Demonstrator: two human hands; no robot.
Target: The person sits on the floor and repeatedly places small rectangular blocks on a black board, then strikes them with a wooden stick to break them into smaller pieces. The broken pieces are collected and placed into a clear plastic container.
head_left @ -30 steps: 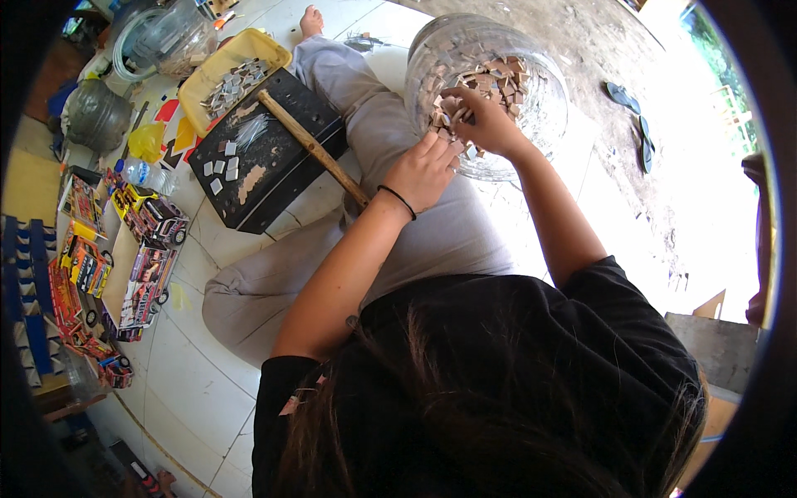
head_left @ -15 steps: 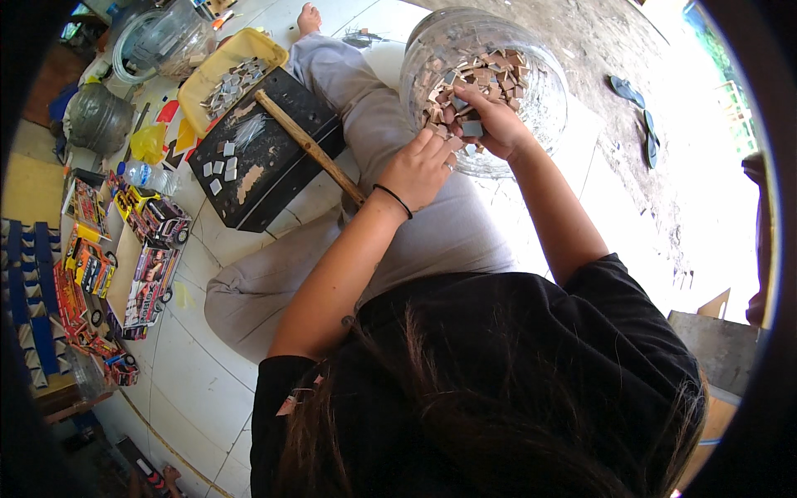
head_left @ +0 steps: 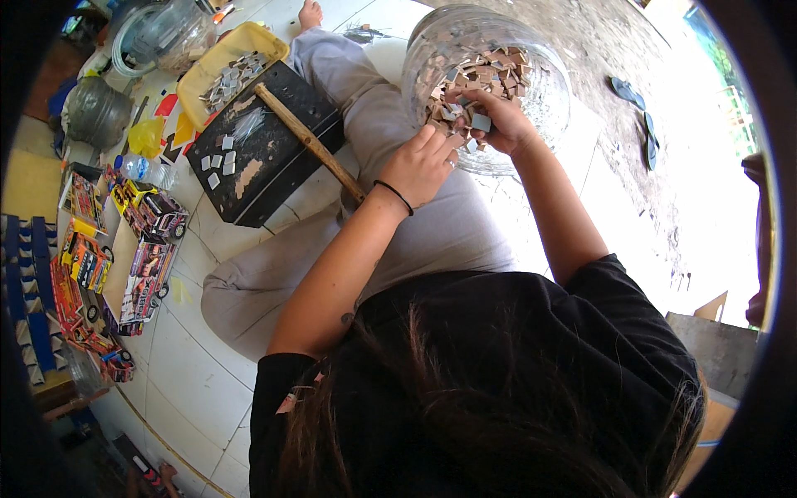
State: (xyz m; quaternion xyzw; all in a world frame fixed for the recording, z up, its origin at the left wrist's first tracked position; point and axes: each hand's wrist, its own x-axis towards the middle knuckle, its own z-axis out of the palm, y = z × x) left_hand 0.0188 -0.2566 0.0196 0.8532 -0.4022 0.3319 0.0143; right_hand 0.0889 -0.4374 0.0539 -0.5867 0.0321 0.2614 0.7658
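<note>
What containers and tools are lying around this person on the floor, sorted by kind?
Round mosaic-covered bowl: 1
Yellow tray of tile pieces: 1
Black board: 1
Wooden-handled tool: 1
Clear plastic jar: 1
Grey pot: 1
Blue sandals: 2
Total: 8

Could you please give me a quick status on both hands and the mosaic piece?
Left hand resting against round tile-covered glass bowl. Right hand pinching small grey square tile at bowl's surface. Nothing blocking either hand.

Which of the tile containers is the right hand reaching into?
The round mosaic-covered bowl at the person's knee, where the right hand rests on the tile pieces; the yellow tray lies far left, untouched.
</note>
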